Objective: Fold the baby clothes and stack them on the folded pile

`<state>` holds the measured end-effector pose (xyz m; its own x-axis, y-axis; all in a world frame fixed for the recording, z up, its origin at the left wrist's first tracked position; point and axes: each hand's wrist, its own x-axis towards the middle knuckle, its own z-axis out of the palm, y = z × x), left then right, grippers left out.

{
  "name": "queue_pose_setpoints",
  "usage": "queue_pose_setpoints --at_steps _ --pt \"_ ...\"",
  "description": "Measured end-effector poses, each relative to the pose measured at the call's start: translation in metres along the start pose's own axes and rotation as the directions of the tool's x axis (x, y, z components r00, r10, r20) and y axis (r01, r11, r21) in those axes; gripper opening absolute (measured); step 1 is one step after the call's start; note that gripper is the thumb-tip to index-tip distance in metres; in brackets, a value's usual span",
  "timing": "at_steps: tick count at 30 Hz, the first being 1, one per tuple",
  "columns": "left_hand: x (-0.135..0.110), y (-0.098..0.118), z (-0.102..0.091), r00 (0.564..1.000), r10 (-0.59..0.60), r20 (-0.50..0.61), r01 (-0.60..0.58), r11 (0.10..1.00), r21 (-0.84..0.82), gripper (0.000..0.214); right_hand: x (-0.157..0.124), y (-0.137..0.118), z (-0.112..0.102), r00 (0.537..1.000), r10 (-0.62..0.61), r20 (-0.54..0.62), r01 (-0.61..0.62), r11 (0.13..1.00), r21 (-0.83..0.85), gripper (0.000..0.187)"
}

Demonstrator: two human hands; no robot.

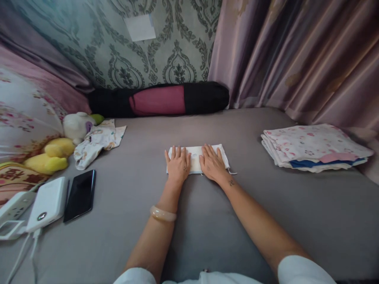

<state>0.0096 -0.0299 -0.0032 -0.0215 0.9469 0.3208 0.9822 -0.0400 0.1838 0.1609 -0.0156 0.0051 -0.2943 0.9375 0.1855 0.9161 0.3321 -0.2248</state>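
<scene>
A small white folded cloth [195,161] lies flat on the grey bed sheet, straight ahead of me. It has a pale yellowish middle, a thin blue edge at the front and a string-like tie at its right corner. My left hand [178,163] rests palm down on its left part, fingers stretched out. On the right part lies my right hand [212,162], also flat with the fingers extended. Between the two hands a strip of the cloth shows a small faint print. What lies under the palms is hidden.
Folded floral cloths [314,144] are stacked at right. At left lie a small printed garment [99,142], plush toys [56,154], a black phone [79,195], a white power bank [49,203] with cables and a power strip [16,207]. A black-and-maroon long bag [158,99] lies along the wall.
</scene>
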Motion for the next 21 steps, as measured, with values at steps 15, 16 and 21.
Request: queue_pose_setpoints --at_steps 15,16,21 --pt "0.0 -0.006 -0.006 0.997 -0.076 0.009 0.076 0.997 0.021 0.049 0.001 0.008 -0.002 0.998 0.051 -0.026 -0.052 0.997 -0.048 0.059" --pt "0.0 -0.007 -0.006 0.996 -0.091 0.018 0.09 0.996 0.021 0.049 0.001 0.01 -0.002 0.998 0.06 -0.016 -0.06 0.997 -0.057 0.059" --pt "0.0 -0.01 -0.006 0.988 -0.106 0.113 0.102 0.994 0.037 0.052 0.0 0.013 0.002 0.995 0.091 0.037 -0.089 0.993 -0.074 0.059"
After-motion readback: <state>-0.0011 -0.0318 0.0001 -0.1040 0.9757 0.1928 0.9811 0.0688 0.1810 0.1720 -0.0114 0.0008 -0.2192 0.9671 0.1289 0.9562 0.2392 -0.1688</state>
